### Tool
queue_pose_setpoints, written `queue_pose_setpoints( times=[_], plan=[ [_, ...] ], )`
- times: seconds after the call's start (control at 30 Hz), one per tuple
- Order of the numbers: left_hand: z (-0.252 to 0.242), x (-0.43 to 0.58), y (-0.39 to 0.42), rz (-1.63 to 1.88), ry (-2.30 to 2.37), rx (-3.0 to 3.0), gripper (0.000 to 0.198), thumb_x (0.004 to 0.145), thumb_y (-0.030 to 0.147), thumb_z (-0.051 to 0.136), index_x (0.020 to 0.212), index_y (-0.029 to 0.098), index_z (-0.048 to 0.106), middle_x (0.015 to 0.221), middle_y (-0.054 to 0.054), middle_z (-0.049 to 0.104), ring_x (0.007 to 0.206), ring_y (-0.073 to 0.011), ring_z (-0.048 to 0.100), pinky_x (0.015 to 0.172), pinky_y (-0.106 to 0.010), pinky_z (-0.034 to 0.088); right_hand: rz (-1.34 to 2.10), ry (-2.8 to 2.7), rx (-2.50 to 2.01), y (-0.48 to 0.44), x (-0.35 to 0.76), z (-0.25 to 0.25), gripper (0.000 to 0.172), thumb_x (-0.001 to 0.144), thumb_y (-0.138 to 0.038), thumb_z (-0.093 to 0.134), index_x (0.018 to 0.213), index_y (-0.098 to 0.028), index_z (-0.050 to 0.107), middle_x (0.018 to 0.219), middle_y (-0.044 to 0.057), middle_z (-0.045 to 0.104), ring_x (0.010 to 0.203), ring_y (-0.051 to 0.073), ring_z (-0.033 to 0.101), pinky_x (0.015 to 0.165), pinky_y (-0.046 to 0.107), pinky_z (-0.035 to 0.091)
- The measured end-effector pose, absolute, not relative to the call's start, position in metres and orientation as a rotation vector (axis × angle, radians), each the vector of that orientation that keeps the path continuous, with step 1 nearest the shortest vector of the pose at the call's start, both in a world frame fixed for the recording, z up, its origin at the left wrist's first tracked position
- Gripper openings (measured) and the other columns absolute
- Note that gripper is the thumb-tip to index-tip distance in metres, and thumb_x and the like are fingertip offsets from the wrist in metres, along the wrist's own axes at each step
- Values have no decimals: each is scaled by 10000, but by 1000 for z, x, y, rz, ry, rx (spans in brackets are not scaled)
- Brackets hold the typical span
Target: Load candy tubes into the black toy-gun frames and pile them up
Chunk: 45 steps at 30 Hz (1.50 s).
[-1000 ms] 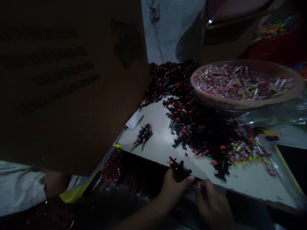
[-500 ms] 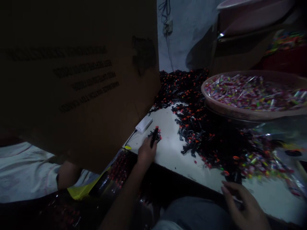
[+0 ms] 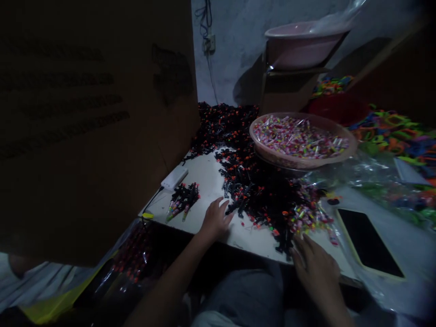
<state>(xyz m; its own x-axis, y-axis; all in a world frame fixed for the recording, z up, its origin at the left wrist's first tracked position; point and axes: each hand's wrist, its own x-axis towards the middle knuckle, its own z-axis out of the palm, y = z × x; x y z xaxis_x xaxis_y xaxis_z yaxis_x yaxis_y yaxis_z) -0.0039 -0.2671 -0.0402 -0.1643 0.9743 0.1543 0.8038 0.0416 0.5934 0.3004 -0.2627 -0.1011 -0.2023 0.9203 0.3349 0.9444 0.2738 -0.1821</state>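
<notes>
My left hand (image 3: 215,220) lies flat on the white table (image 3: 207,179) with fingers spread, its fingertips at the edge of a big heap of small black toy pieces with orange tips (image 3: 254,181). To its left lies a small bundle of finished black pieces with coloured sticks (image 3: 182,202). My right hand (image 3: 315,263) rests at the table's near edge, fingers stretched toward scattered wrapped candies (image 3: 306,215); it holds nothing that I can see. A brown round basket of wrapped candies (image 3: 301,138) stands behind the heap.
A large cardboard box (image 3: 91,122) fills the left. A white power bank (image 3: 174,179) with a cable lies beside it. A dark tablet (image 3: 369,240) lies at right. A pink basin (image 3: 299,43) sits on a box behind. Colourful plastic toys (image 3: 391,131) pile at far right.
My left hand left the small bundle and moved right to the edge of the black heap. My right hand moved up onto the table edge near the candies. The view shifted right.
</notes>
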Motion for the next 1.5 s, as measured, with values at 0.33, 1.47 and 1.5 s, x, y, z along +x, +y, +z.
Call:
queue_pose_setpoints(
  times=[0.33, 1.47, 1.5],
  plan=[
    [-43, 0, -264, 1017, 1810, 1417, 294, 811, 306, 571, 1055, 169, 662, 1030, -108, 674, 910, -223, 621, 838, -348, 480, -69, -2243, -1689, -236, 322, -101, 421, 927, -377, 328, 1186, -168, 587, 1311, 134, 536, 1158, 286, 522, 908, 456, 430],
    [11, 83, -337, 1357, 1178, 556, 380, 580, 203, 831, 876, 143, 601, 783, -28, 712, 755, -150, 665, 733, -266, 536, 1055, -1762, -1090, -330, 228, -14, 150, 928, -235, 388, 1074, -212, 408, 816, 8, 609, 708, 144, 604, 643, 238, 460],
    [13, 84, -337, 1352, 1179, 553, 384, 574, 199, 833, 873, 143, 600, 777, -29, 712, 754, -153, 667, 731, -267, 537, 1042, -1768, -1088, -330, 229, -14, 161, 936, -252, 382, 1090, -212, 406, 804, 4, 614, 689, 142, 603, 628, 235, 455]
  ],
)
